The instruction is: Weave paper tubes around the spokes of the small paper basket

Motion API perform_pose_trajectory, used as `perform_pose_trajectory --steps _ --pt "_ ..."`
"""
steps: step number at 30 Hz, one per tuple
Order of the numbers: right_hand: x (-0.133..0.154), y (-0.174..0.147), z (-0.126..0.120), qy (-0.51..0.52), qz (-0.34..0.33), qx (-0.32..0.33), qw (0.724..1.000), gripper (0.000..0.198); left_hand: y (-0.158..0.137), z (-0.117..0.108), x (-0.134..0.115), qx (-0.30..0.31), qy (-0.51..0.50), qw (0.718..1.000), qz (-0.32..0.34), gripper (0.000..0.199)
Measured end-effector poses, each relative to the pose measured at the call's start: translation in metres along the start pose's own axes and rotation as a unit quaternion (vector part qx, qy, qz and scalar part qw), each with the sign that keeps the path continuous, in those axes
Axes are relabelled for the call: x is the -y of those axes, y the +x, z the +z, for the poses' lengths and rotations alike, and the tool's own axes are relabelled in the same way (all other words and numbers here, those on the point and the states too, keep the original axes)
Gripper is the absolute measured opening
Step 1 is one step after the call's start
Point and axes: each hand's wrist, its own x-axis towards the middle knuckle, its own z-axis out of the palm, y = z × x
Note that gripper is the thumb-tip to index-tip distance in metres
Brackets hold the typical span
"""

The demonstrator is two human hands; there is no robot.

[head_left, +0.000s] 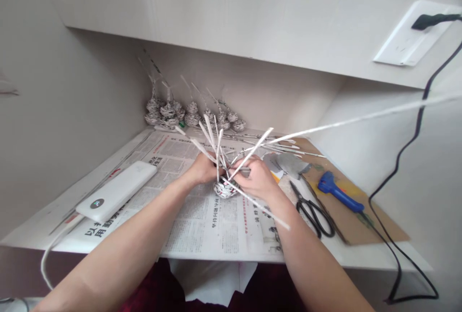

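Note:
A small woven paper piece point(225, 189) rests over the newspaper in front of me, with several rolled paper strips point(217, 153) fanning up and out of it. My left hand point(205, 169) is closed at the far left side of the piece, gripping it where the strips rise; its fingertips are partly hidden. My right hand point(257, 177) pinches a paper strip at the right of the piece, thumb and fingers together. One long strip point(332, 126) runs from near my right hand up to the right edge of the view.
Newspaper point(195, 235) covers the table. A white power bank point(117, 191) with a cable lies left. On the right are black scissors point(313, 213) and a blue glue gun point(339, 194) on cardboard point(375, 227). Several woven gourd shapes point(193, 115) line the back wall. A black cord point(400, 150) hangs right.

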Motion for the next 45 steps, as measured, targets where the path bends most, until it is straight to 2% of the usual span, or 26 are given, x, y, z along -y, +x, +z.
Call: perform_pose_trajectory --steps 3,7,9,12,15,18,21,27,31,36,45 --pt "0.003 0.000 0.001 0.018 0.001 0.011 1.000 0.011 -0.001 0.003 0.002 -0.009 -0.021 1.000 0.008 0.016" --pt "-0.003 0.001 0.004 0.087 0.104 -0.008 0.991 0.021 0.000 0.006 0.006 -0.004 -0.031 0.999 -0.012 0.019" --pt "-0.009 0.003 0.005 0.084 0.148 -0.035 0.985 0.025 0.001 0.007 0.008 -0.015 -0.032 0.999 -0.021 0.019" --pt "-0.017 0.005 0.006 0.064 0.179 -0.058 0.980 0.024 0.002 0.009 0.011 -0.032 -0.048 0.998 -0.026 0.018" --pt "-0.023 0.005 0.008 0.081 0.179 -0.056 0.979 0.020 0.003 0.010 0.013 -0.030 -0.061 0.997 -0.034 0.016" --pt "-0.023 0.003 0.011 0.094 0.153 -0.030 0.983 0.017 0.002 0.010 0.011 -0.041 -0.052 0.997 -0.045 0.015" --pt "-0.021 0.003 0.012 0.068 0.137 -0.004 0.988 0.017 0.001 0.011 0.007 -0.054 -0.055 0.996 -0.043 0.014" --pt "-0.018 0.005 0.011 0.031 0.183 -0.012 0.983 0.012 -0.001 0.012 0.001 -0.043 -0.091 0.995 -0.020 0.013" --pt "-0.019 0.004 0.009 0.016 0.172 0.005 0.985 0.007 -0.001 0.014 0.004 -0.068 -0.068 0.995 -0.008 0.014" --pt "-0.027 0.004 0.011 0.073 0.173 0.024 0.982 0.017 0.000 0.016 0.008 -0.079 -0.076 0.994 -0.008 0.014" --pt "-0.038 0.000 0.024 0.179 0.167 0.017 0.969 0.028 -0.001 0.013 0.010 -0.018 -0.140 0.990 0.014 0.007"
